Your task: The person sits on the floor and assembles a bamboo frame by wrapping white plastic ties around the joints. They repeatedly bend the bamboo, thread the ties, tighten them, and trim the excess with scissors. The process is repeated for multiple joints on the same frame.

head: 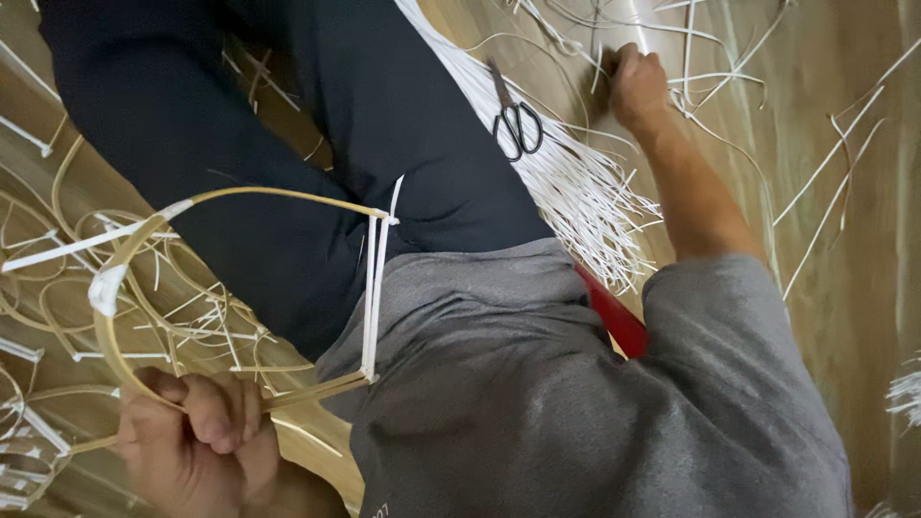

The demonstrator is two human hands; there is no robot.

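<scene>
The left hand (197, 432), at the lower edge of the view, has its grip closed around the base of a bent bamboo frame (240, 288). The frame is a thin, smooth, yellowish hoop braced by white strips; its long axis runs from the fist up toward the dark trousers (288, 125). Farther off, black scissors (516, 120) lie on a bundle of flat white strips (576, 182). Farthest, the right hand (638, 86) presses fisted among loose strips on the wooden floor (863, 240); what its grip holds cannot be told.

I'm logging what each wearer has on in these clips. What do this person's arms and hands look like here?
Both hands are bare, with no gloves, rings or watch visible. The right hand leads to a bare forearm and a short grey sleeve covering the upper arm. The left hand shows only to the wrist, so its sleeve cannot be seen.
</scene>
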